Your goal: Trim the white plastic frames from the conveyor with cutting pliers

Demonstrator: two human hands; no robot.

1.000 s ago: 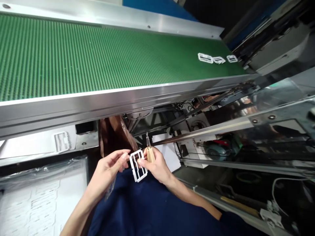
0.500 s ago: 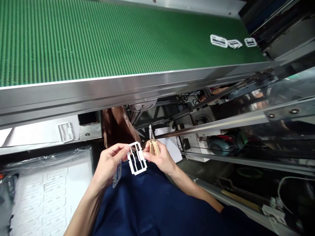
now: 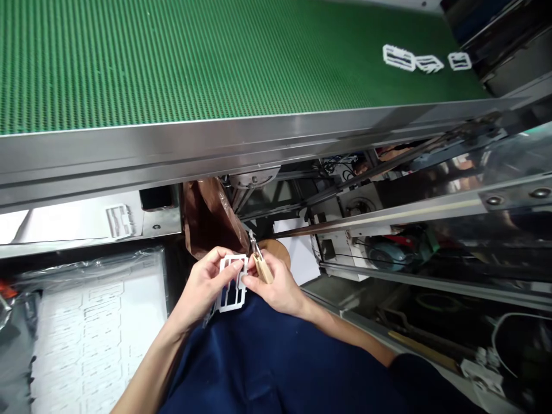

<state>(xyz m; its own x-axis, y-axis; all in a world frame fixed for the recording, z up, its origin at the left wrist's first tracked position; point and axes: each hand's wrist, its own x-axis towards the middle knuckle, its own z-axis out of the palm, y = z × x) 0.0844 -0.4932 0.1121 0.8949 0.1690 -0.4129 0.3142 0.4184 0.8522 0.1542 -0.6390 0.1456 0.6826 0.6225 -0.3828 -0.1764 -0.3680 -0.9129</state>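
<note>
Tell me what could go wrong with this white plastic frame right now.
The metal tips of the wood-handled pliers in the right hand sit close to the fingers of the left hand, so a slip might nick them. The white plastic frame has thin bars that might snap if squeezed too hard.

**Fig.** White moulded plastic frame point(image 3: 233, 283): smooth, faintly glossy, flat-faced. Small nippers point(image 3: 262, 269): bright metal tips, pale matt wooden grips. Conveyor belt point(image 3: 172, 57): green, matt, finely ribbed, rough to the eye. Side rail point(image 3: 215, 155): brushed stainless steel, glossy and reflective. Brown plastic bag point(image 3: 211, 221): thin, crinkled, shiny. Clear plastic film point(image 3: 90, 267): glossy, wrinkled, along the edge of matt white card sheets point(image 3: 99, 339). Navy cloth garment point(image 3: 267, 362): soft, matt weave. Transparent guard panel point(image 3: 431, 195): smooth, with a mirror-like shine.
</note>
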